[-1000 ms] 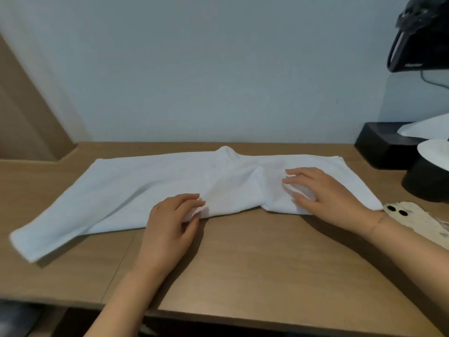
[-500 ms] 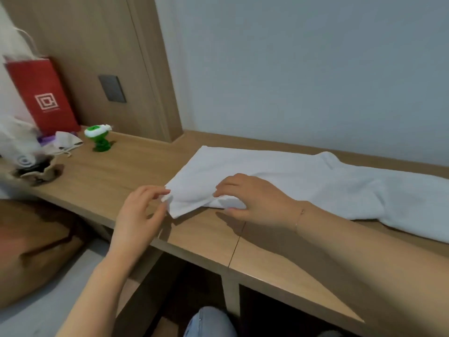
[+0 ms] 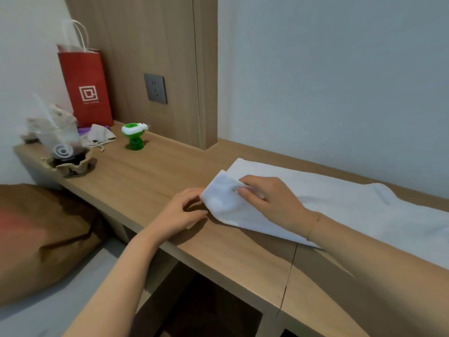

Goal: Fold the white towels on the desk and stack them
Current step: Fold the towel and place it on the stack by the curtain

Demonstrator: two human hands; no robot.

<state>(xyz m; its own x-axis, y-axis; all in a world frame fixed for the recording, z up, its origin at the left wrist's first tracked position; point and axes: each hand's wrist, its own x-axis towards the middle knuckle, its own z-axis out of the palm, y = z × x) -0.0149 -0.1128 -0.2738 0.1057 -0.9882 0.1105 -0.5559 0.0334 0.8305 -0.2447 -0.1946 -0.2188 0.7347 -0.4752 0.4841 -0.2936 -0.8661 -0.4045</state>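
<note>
Both hands (image 3: 184,210) (image 3: 269,200) on white towel (image 3: 340,207) end, wooden desk (image 3: 150,171)

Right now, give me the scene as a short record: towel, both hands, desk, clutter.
towel: white towel spread along the desk, left end lifted
left hand: left hand pinches the towel's left corner
right hand: right hand grips the raised end from above
desk: wooden desk against the wall
clutter: red paper bag, green and white gadget, plastic cup at far left
stack: none visible
</note>
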